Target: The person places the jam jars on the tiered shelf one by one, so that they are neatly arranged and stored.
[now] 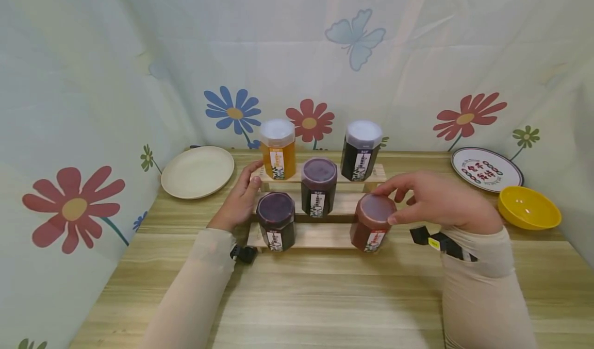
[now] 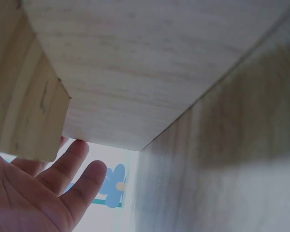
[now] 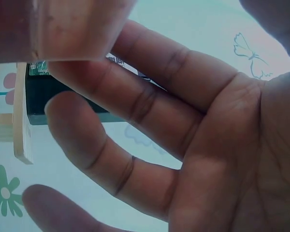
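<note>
My right hand [image 1: 429,199] grips the upper part of a red jar [image 1: 373,222] at the right end of a wooden stepped rack's [image 1: 325,235] lowest step. In the right wrist view the jar's reddish body [image 3: 72,29] meets the front fingers, while other fingers [image 3: 77,130] hang loosely bent. Against the rack's left end rests my left hand [image 1: 241,199], thumb raised beside the upper step. Its fingers [image 2: 63,169] extend past a wooden edge in the left wrist view; the thumb is hidden there. A dark purple jar [image 1: 277,220] stands at the lowest step's left end.
Another purple jar [image 1: 318,186] occupies the middle step. Up top are an orange jar [image 1: 278,150] and a black jar [image 1: 362,150]. A cream plate [image 1: 197,172] lies at back left; a patterned plate [image 1: 487,168] and yellow bowl [image 1: 529,207] are at right.
</note>
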